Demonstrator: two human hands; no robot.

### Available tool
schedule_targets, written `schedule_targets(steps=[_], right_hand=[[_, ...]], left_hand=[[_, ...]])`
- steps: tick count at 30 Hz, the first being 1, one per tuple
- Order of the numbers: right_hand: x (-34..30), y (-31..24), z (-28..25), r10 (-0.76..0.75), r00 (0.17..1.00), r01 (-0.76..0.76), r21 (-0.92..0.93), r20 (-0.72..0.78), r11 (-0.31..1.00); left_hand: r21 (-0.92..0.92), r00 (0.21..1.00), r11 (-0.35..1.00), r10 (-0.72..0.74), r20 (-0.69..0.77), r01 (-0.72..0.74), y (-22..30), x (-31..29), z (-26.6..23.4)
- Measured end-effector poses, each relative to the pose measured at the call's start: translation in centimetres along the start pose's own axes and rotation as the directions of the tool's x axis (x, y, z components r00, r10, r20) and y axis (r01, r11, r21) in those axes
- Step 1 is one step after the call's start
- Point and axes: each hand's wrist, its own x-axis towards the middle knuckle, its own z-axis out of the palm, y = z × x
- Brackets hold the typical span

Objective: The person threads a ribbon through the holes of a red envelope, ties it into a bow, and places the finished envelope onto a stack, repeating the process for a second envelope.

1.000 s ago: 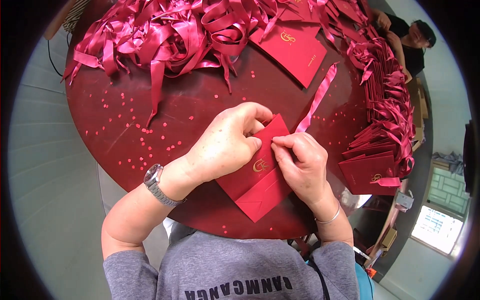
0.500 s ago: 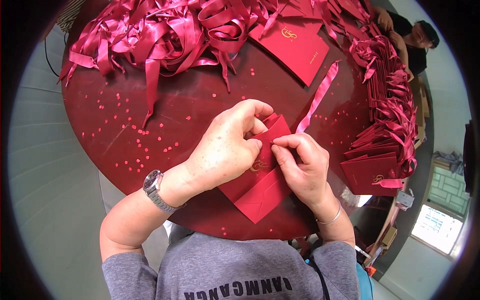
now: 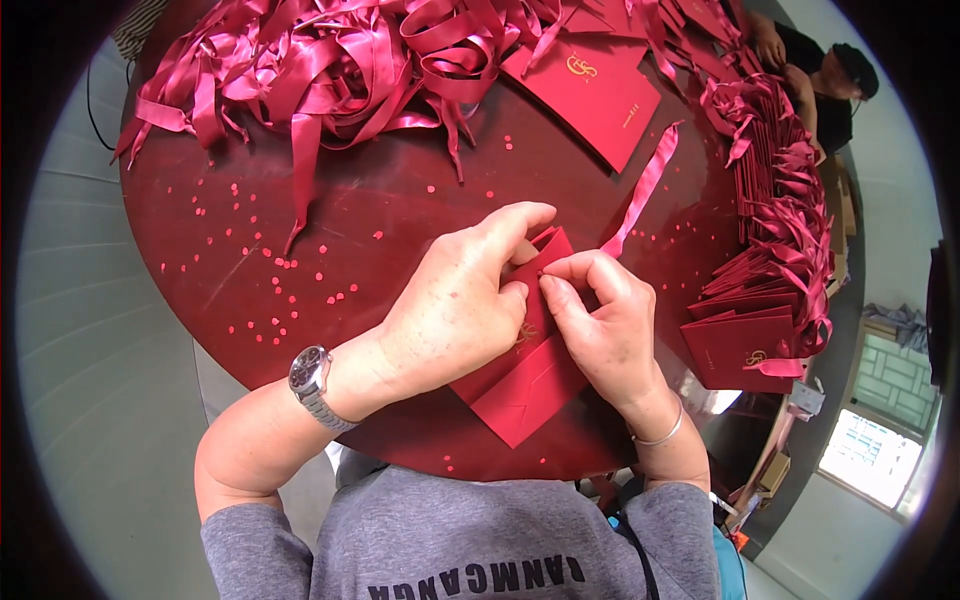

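Note:
A small red paper gift bag (image 3: 520, 408) with a gold emblem lies flat and slanted over the table's near edge. My left hand (image 3: 450, 305) is closed on its upper part, fingers inside the mouth and thumb on the front face. Beside that thumb, the thumb and forefinger of my right hand (image 3: 608, 320) pinch together against the bag's front, near its top edge. Whatever is between those fingertips is too small to make out. A glossy red satin ribbon (image 3: 647, 188) stretches away from behind my right hand toward the upper right.
A heap of loose satin ribbons (image 3: 350, 75) covers the table's far left. Flat red bags (image 3: 590, 100) lie at the far middle. Along the right edge stands a row of ribboned bags (image 3: 745, 345). Small red paper dots (image 3: 280, 290) are scattered about. Another person (image 3: 825, 80) sits at the far right.
Both hands stay at the bag, with only slight shifts. My right fingertips have moved a little up and left along its face, and the ribbon has shifted slightly.

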Motion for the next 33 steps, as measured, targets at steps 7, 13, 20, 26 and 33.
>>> schedule_targets(steps=[7, 13, 20, 26, 33], right_hand=[[1.8, -1.0, -0.4, 0.175, 0.978, -0.186, 0.099, 0.113, 0.977], [3.2, -1.1, -1.0, 0.225, 0.950, -0.288, 0.327, 0.218, 0.900], [3.1, -1.9, -0.4, 0.095, 0.985, -0.116, 0.146, 0.142, 0.983], [2.8, -1.3, -1.8, 0.108, 0.966, -0.162, 0.224, 0.233, 0.961], [-0.4, -1.8, -2.7, -0.081, 0.980, 0.058, 0.127, 0.184, 0.990]], left_hand=[[0.224, 0.941, 0.922, 0.335, -0.052, -0.316, -0.4, -0.5, 1.0], [0.366, 0.917, 0.855, 0.398, -0.007, -0.368, -0.4, -0.8, 1.0], [0.469, 0.906, 0.797, 0.424, 0.014, -0.380, -0.4, -1.0, 0.9], [0.064, 0.946, 0.950, 0.310, -0.095, -0.305, 0.2, 0.2, -0.2], [-0.009, 0.963, 0.975, 0.220, 0.153, -0.222, 1.5, 0.3, -2.0]])
